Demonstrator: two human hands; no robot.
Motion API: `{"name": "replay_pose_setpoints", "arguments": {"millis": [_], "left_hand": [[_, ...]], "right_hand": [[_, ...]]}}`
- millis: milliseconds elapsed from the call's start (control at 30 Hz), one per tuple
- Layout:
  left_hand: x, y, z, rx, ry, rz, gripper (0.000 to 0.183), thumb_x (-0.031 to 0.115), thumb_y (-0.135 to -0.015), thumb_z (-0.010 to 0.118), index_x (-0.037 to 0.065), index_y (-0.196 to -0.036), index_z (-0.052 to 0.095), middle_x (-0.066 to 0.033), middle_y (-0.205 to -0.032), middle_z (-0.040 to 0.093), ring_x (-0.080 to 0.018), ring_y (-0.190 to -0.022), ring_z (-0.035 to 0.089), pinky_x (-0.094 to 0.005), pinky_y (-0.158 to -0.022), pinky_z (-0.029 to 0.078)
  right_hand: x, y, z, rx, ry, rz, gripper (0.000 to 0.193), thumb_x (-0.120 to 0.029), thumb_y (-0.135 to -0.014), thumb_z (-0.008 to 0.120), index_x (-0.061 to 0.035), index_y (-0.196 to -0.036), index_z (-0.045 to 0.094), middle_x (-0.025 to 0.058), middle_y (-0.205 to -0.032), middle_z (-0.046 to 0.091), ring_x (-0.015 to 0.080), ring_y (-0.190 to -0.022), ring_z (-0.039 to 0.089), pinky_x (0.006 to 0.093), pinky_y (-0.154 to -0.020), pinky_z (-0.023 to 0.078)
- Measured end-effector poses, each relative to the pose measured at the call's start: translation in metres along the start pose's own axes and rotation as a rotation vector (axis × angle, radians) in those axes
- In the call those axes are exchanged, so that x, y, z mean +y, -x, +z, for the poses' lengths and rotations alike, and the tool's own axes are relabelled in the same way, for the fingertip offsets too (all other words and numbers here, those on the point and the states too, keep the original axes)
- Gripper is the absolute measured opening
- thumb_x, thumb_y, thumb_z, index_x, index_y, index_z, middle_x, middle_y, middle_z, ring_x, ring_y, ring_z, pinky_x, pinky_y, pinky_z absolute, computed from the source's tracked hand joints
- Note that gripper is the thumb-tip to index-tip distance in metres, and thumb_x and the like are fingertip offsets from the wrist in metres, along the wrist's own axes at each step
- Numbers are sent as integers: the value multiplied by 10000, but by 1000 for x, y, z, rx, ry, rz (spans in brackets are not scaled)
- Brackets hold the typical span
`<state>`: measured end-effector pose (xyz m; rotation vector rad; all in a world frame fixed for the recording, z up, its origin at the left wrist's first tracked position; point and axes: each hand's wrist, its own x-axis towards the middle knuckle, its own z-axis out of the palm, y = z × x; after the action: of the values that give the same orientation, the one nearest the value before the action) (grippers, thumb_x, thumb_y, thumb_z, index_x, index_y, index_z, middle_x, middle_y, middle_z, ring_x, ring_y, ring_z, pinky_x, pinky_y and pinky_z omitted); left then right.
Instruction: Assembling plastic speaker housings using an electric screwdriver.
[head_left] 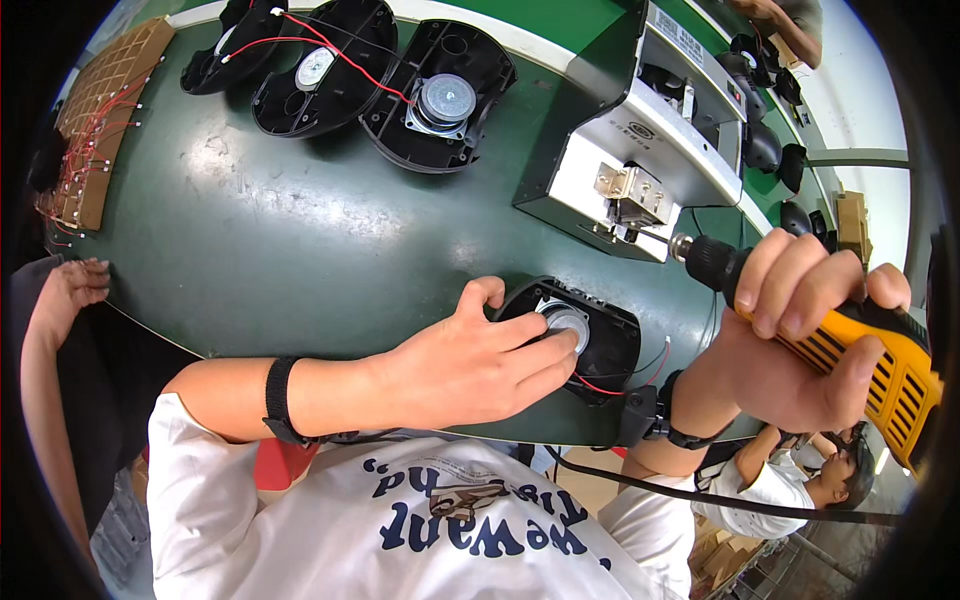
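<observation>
And here we are at the green table (330,220), my right hand (800,320) wrapped firmly around the yellow-and-black power driver (885,380), its nose pointing away to the left. The thin bit reaches right up to the metal bracket (632,190) on the front of the boxy screw machine (585,155); whether the tip touches, I can't tell!

Down below, my left hand (490,355) has its fingers spread over the round grey speaker (568,322), seated in an open black housing (617,340). Fingertips are on the speaker, one finger crooked by the housing's edge; whether they pinch or merely rest, I can't tell. That housing lies flat under my left fingers, nearer me than the machine, to the left of the driver and well apart from it, a red wire (598,388) trailing from its near side
</observation>
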<state>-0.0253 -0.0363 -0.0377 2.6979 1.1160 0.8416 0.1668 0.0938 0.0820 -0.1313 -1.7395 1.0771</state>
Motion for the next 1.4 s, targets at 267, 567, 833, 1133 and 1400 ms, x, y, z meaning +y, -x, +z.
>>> {"name": "replay_pose_setpoints", "arguments": {"millis": [267,567,833,1133,1400], "left_hand": [[-5,-2,0,21,-25,-14,348,188,-804,715,132,-1147,704,21,-1255,644,-123,-916,573,-433,-768,345],[-15,0,0,62,86,-72,372,213,-740,810,178,-1100,720,-6,-1160,648,-143,-858,571,-414,-766,321],[-18,0,-3,109,53,-107,321,161,-717,792,152,-1037,771,-13,-1188,644,-157,-926,591,-391,-752,287],[-16,-4,-4,62,146,-130,115,165,-788,748,117,-882,704,-110,-1389,635,-358,-1361,537,-603,-1013,408],[-19,-3,-1,90,180,-141,133,149,-786,757,83,-899,730,-124,-1363,648,-370,-1307,570,-537,-941,470]], "right_hand": [[5,1,-10,-40,-25,33,394,-335,-1048,460,-76,-1333,545,46,-750,520,147,-595,465,328,-571,417],[-8,2,-2,-7,-61,110,415,-332,-1043,492,-49,-1346,503,31,-752,522,132,-584,486,308,-552,430],[-39,21,14,3,-49,97,408,-291,-912,739,-120,-1171,473,-6,-637,611,92,-463,595,199,-437,516],[-25,27,17,-82,-114,281,458,-335,-918,811,-131,-1131,461,6,-569,591,108,-423,571,221,-414,495],[-12,23,24,-169,-119,302,458,-294,-927,810,-129,-1147,444,12,-616,601,119,-427,571,233,-406,495]]}}
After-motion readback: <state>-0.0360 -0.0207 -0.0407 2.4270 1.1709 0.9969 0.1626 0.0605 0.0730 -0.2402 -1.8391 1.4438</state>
